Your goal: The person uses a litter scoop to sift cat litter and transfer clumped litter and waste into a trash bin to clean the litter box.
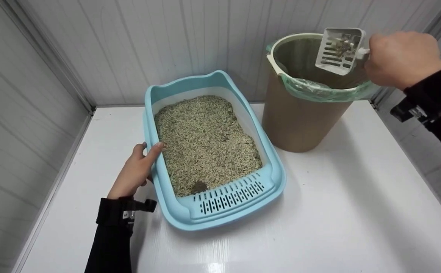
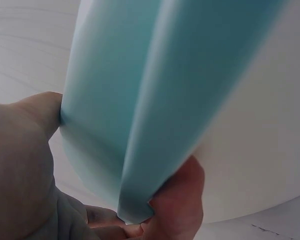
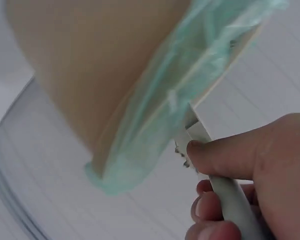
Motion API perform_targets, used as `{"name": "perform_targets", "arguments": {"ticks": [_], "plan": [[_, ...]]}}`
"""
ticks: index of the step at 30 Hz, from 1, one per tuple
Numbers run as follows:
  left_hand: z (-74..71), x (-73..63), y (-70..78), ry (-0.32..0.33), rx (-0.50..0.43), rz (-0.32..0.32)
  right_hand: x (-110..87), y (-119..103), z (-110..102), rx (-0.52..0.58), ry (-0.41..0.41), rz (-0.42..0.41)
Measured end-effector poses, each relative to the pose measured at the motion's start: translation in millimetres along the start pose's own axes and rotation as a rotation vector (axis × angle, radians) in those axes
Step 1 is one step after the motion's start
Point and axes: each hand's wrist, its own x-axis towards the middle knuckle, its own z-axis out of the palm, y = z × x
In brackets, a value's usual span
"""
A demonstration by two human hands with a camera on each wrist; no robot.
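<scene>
A blue litter box (image 1: 277,178) filled with tan pellet litter (image 1: 209,140) stands on the table. Its left rim is gripped by my left hand (image 1: 139,170), thumb over the edge and fingers beneath; the left wrist view shows the rim (image 2: 110,100) between thumb and fingers. My right hand (image 1: 404,58) holds a white slotted litter scoop (image 1: 340,51) by its handle (image 3: 232,200). Some litter and clumps lie in the scoop, which is tilted over the mouth of a brown trash bin (image 1: 304,121). A dark clump (image 1: 199,187) sits in the litter near the slotted front ledge.
A green bag (image 1: 319,91) lines the bin and folds over its cream rim. The bin stands close to the box's right side on a white table (image 1: 319,227). Panelled walls (image 1: 205,38) rise behind and at both sides.
</scene>
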Motion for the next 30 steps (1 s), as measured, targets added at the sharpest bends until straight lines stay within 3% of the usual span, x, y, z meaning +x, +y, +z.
{"name": "perform_targets", "arguments": {"ticks": [6,10,15,19,25,28,30], "plan": [[0.3,0.5,0.3,0.004,-0.002,-0.002,-8.1,-2.2,18.0,-0.258,0.358,-0.308],[-0.3,0.4,0.0,0.011,0.001,0.003,-8.6,-7.2,22.8,-0.35,0.466,-0.415],[-0.1,-0.7,-0.8,0.019,0.008,0.004,-6.5,-12.2,20.5,-0.296,0.391,-0.354],[2.3,-0.6,-0.6,0.019,0.009,0.005,-7.2,-11.0,10.6,-0.209,0.311,-0.223],[3.2,1.2,2.7,0.01,0.007,0.012,-12.4,-12.3,-20.6,0.01,0.122,0.021],[3.3,2.7,4.0,0.007,0.013,0.015,-17.3,-25.8,-32.3,0.096,0.123,0.037],[3.6,3.1,4.6,0.01,0.017,0.014,-22.0,-42.7,-36.6,0.126,0.148,-0.011]]}}
